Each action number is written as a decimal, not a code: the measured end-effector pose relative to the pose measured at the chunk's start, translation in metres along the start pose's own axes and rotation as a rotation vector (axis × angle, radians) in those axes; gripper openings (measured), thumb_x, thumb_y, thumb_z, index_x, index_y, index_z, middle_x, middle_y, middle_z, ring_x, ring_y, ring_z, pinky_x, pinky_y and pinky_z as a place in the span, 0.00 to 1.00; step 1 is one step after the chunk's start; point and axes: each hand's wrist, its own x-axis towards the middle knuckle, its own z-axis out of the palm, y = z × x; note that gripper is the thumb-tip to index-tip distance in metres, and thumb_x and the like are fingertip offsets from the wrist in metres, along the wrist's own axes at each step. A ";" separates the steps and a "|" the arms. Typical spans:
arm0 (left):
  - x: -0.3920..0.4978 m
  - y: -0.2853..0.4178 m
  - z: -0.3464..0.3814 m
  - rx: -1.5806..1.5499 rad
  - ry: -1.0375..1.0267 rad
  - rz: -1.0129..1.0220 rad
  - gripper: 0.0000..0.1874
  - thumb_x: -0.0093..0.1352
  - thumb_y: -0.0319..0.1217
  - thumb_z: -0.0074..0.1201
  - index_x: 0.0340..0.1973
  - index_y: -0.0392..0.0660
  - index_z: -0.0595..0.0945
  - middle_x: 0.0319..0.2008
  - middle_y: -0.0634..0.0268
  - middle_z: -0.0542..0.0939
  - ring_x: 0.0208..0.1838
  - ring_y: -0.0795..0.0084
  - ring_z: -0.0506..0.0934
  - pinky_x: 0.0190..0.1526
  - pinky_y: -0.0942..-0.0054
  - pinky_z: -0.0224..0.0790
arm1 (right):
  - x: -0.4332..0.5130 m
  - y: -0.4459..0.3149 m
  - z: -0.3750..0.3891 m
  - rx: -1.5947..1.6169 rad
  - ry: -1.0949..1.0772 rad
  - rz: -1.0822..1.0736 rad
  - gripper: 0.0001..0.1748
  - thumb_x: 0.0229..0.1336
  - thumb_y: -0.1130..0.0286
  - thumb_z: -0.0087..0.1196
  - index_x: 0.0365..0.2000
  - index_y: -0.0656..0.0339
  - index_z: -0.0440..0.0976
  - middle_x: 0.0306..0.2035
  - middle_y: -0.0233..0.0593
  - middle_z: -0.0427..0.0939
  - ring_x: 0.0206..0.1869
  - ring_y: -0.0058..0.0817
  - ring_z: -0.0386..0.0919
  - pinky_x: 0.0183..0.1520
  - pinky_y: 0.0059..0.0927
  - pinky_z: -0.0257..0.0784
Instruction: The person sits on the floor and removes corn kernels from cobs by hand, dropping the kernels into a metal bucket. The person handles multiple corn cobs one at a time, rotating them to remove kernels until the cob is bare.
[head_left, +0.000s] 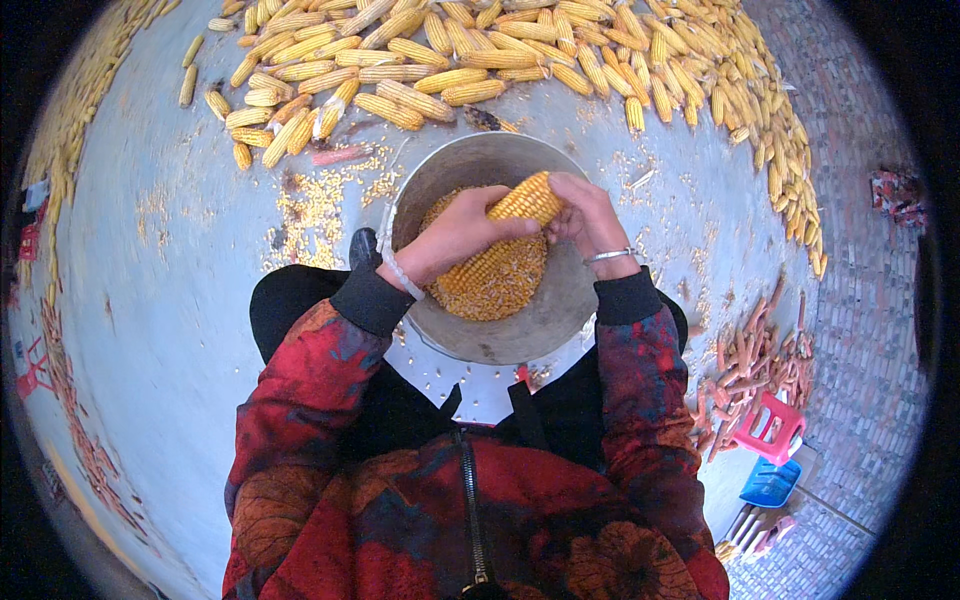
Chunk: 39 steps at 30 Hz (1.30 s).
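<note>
Over a metal bucket (525, 337), a yellow corn cob (527, 199) is held at a slant, its far end up to the right. My left hand (465, 225) wraps around its middle, thumb across the near side. At the far end, the fingers of my right hand (585, 210) touch the cob; their tips are partly hidden. Below, loose corn kernels (502, 292) cover part of the bucket's bottom. The bucket stands between my knees, its wire handle resting at the left rim.
A large pile of corn cobs (480, 60) curves from ahead to the right. Scattered kernels (311, 217) lie left of the bucket. At the right are stripped cobs (750, 367), a pink plastic stool (771, 427) and a blue plastic object (770, 480), beside brick paving (862, 315).
</note>
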 end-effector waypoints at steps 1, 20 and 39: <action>0.001 -0.001 0.001 -0.151 0.000 -0.050 0.26 0.62 0.38 0.56 0.51 0.35 0.70 0.45 0.61 0.76 0.45 0.74 0.74 0.49 0.74 0.65 | 0.001 0.002 -0.002 0.051 -0.067 -0.046 0.18 0.56 0.61 0.52 0.41 0.64 0.71 0.29 0.33 0.75 0.23 0.22 0.73 0.26 0.23 0.71; 0.003 0.005 -0.009 -0.791 0.167 -0.175 0.17 0.65 0.39 0.52 0.40 0.37 0.75 0.31 0.65 0.78 0.31 0.76 0.77 0.32 0.77 0.71 | 0.089 0.105 -0.012 -1.378 -0.196 -0.146 0.18 0.53 0.62 0.49 0.41 0.64 0.75 0.40 0.43 0.78 0.41 0.42 0.76 0.44 0.46 0.71; -0.010 0.007 -0.032 -0.752 0.227 -0.067 0.19 0.64 0.42 0.53 0.42 0.40 0.76 0.33 0.64 0.79 0.34 0.74 0.78 0.38 0.76 0.72 | 0.157 0.258 -0.054 -1.264 -0.481 -0.128 0.17 0.49 0.63 0.47 0.35 0.65 0.76 0.41 0.55 0.75 0.43 0.47 0.74 0.45 0.41 0.70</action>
